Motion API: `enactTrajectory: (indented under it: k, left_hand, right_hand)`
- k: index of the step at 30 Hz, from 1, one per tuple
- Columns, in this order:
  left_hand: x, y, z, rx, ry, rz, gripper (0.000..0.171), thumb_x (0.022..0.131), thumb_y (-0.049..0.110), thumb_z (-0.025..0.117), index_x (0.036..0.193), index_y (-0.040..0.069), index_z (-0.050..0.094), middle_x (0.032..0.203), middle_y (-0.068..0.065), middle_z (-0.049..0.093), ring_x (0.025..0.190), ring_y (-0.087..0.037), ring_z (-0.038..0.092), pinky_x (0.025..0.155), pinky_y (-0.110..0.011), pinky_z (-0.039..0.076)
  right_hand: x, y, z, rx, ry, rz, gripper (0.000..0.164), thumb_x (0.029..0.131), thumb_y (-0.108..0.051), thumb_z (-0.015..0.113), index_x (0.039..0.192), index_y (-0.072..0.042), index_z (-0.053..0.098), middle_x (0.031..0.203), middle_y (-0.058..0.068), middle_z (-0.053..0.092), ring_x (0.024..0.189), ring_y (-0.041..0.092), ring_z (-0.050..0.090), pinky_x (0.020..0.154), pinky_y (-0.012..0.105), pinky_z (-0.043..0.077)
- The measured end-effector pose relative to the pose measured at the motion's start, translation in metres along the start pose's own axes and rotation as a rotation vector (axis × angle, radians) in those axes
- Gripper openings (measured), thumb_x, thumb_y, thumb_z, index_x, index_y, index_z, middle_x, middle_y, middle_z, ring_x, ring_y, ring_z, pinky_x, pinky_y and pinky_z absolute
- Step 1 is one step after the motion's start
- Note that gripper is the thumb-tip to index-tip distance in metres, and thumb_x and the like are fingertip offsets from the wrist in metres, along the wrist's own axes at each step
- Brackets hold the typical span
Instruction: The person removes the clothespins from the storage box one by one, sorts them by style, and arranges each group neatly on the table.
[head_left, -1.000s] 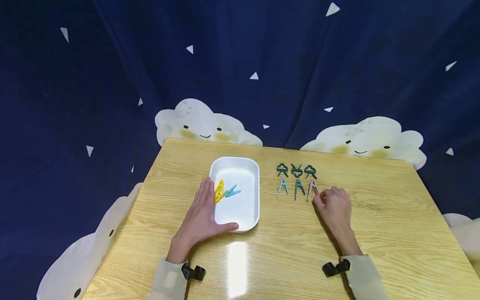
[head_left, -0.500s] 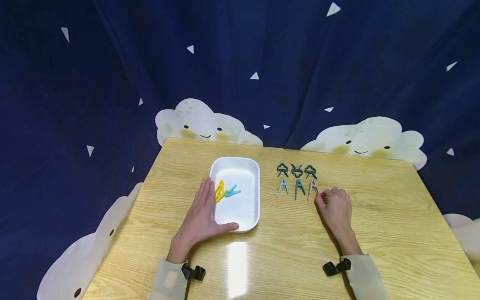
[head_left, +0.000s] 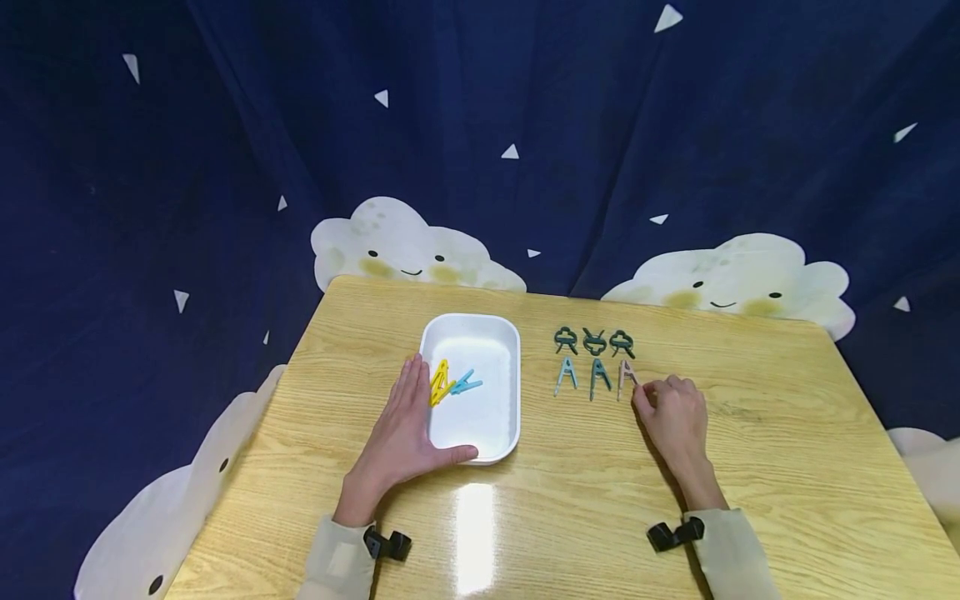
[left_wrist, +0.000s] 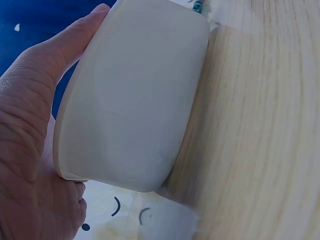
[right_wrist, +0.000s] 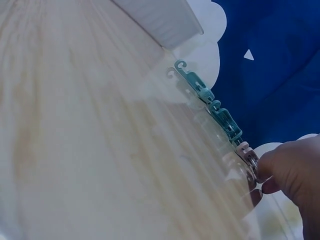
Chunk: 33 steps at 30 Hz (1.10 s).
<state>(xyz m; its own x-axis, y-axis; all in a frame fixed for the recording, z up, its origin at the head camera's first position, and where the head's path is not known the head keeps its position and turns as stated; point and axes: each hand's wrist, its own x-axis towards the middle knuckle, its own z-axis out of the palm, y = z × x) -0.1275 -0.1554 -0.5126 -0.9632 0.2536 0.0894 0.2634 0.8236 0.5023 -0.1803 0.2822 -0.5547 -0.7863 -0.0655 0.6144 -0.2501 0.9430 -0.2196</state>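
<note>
My left hand [head_left: 401, 433] rests along the left side of a white plastic tray [head_left: 480, 427], fingers straight and thumb over its near rim. In the tray lie yellow clothespins [head_left: 441, 375] and a light blue clothespin [head_left: 464, 386]. My right hand [head_left: 677, 421] pinches one leg of a pink clothespin [head_left: 626, 367] between thumb and forefinger. That pin lies at the right end of a row, beside a teal clothespin [head_left: 597, 369] and a pale blue clothespin [head_left: 567, 367]. The right wrist view shows the fingertips at the pink pin's end.
Behind the clothespin row sits a second row: dark green clips at left [head_left: 566, 337], middle [head_left: 595, 344] and right [head_left: 621, 339]. The wooden table [head_left: 570, 500] ends at a dark blue curtain [head_left: 480, 125] with cloud prints. Both wrists wear small black cameras.
The pink clothespin has shifted slightly right and turned a little, with my right hand moving along with it. My left hand and the tray have stayed put.
</note>
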Motion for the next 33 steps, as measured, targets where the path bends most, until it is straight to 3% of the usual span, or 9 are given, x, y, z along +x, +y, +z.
enactTrajectory:
  k: [11,17,23,33]
  left_hand:
    - [0.0,-0.001,0.001,0.003,0.012,0.012,0.154,0.064,0.097,0.063,0.166,-0.001,0.003,0.175,-0.01,-0.01,0.162,-0.025,-0.005,0.132,-0.043,0.01]
    - [-0.001,-0.001,0.001,0.008,0.012,0.014,0.154,0.064,0.098,0.063,0.165,-0.001,0.002,0.175,-0.01,-0.011,0.162,-0.025,-0.006,0.132,-0.042,0.009]
    - [-0.001,-0.001,0.0,0.003,0.012,0.015,0.154,0.065,0.097,0.064,0.165,-0.002,0.002,0.175,-0.01,-0.01,0.162,-0.025,-0.006,0.132,-0.043,0.009]
    - [-0.001,-0.001,0.0,0.01,0.01,0.008,0.154,0.064,0.099,0.062,0.166,-0.001,0.002,0.175,-0.011,-0.008,0.162,-0.024,-0.007,0.132,-0.043,0.01]
  right_hand:
    - [-0.001,0.0,-0.002,-0.002,-0.017,-0.002,0.02,0.083,-0.012,0.074,0.073,0.004,0.076,0.061,0.013,0.059,0.056,0.036,0.051,0.054,0.052,0.043]
    - [0.0,-0.002,-0.003,0.0,0.02,-0.027,0.021,0.083,-0.014,0.073,0.073,0.005,0.076,0.061,0.014,0.058,0.055,0.037,0.051,0.053,0.052,0.045]
    - [0.006,-0.018,-0.007,0.057,0.064,-0.046,0.021,0.083,-0.015,0.071,0.074,0.004,0.076,0.061,0.013,0.059,0.059,0.038,0.053,0.058,0.053,0.046]
    - [0.016,-0.054,-0.008,0.145,0.018,-0.07,0.018,0.085,-0.014,0.072,0.081,0.003,0.077,0.068,0.015,0.067,0.063,0.035,0.054,0.059,0.048,0.046]
